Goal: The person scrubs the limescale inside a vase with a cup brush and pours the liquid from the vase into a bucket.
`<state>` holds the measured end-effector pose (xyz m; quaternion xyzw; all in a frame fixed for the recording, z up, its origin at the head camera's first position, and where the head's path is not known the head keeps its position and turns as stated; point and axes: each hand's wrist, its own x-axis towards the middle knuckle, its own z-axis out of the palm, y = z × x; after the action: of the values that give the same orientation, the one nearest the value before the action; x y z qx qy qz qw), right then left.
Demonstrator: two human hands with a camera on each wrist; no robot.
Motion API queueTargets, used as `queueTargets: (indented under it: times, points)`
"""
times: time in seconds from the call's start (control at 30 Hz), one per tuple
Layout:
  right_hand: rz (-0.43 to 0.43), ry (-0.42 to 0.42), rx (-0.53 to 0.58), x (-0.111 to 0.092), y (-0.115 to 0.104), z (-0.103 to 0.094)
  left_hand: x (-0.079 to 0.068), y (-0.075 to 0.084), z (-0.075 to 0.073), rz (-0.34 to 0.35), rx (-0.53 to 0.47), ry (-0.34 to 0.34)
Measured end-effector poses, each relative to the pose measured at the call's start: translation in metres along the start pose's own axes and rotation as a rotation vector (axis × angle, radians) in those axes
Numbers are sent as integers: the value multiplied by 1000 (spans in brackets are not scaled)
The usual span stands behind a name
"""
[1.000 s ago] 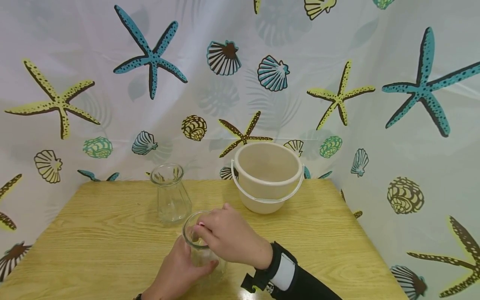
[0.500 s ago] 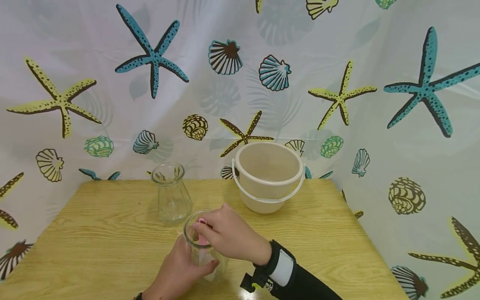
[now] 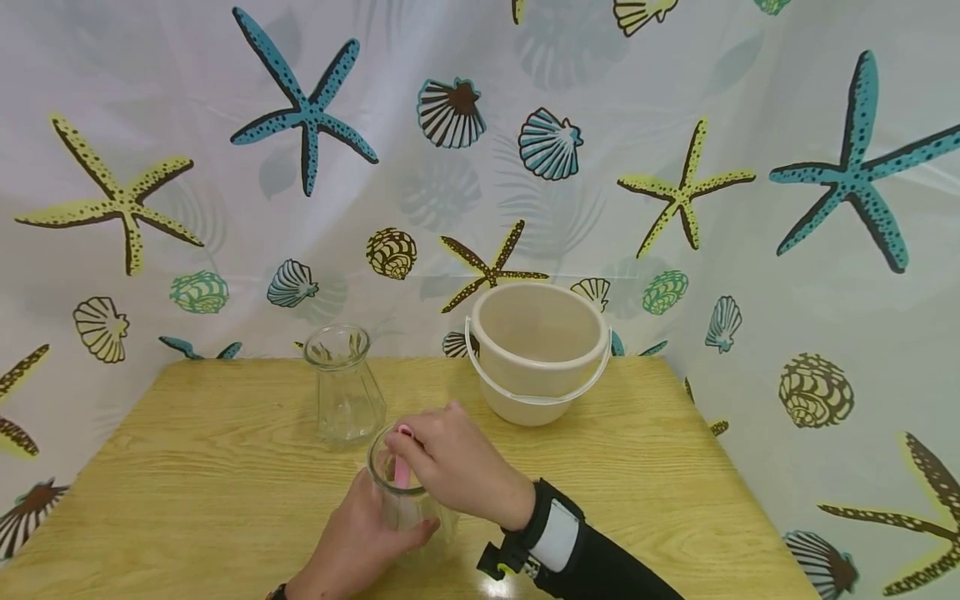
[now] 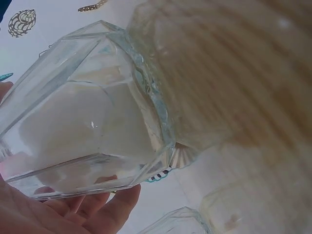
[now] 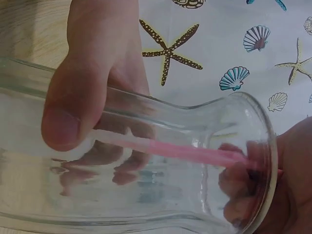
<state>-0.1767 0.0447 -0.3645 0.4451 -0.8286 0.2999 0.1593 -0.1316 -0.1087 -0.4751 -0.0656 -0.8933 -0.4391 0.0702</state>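
Observation:
A clear faceted glass vase [image 3: 441, 533] with a rounded rim is tilted near the table's front. My left hand [image 3: 356, 533] grips its body, the thumb lying across the near side. My right hand [image 3: 468, 467] is at the mouth, its fingers inside the rim, and pinches the pink handle [image 3: 402, 475] of a bottle brush. In the right wrist view the brush's pink and white stem [image 5: 190, 153] runs down inside the glass. Its white sponge-like head [image 4: 92, 117] fills part of the vase in the left wrist view.
A second glass vase [image 3: 348, 408] stands behind, to the left. At the back right is a cream bucket [image 3: 536, 387] with its white handle hanging down in front. The wooden table [image 3: 210, 483] meets a curtain [image 3: 480, 192] printed with starfish and shells.
The pink handle has come up, so more of it shows at the vase's mouth. My right hand has shifted slightly up, while the left keeps its grip on the vase.

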Motion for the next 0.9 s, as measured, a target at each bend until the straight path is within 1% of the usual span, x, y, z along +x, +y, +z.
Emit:
queueTargets:
  times: [0.27,0.47,0.8,0.9]
  points:
    - [14,21,-78,0,2,1,-1,0,0,30,-16,7]
    - [18,45,-118,-2,2,1,0,0,1,5,-27,-16]
    - [3,20,-161,-7,-1,-3,0,1,1,-5,-46,-29]
    - [-24,9,-213,-7,-2,-5,2,0,2,24,-45,-27]
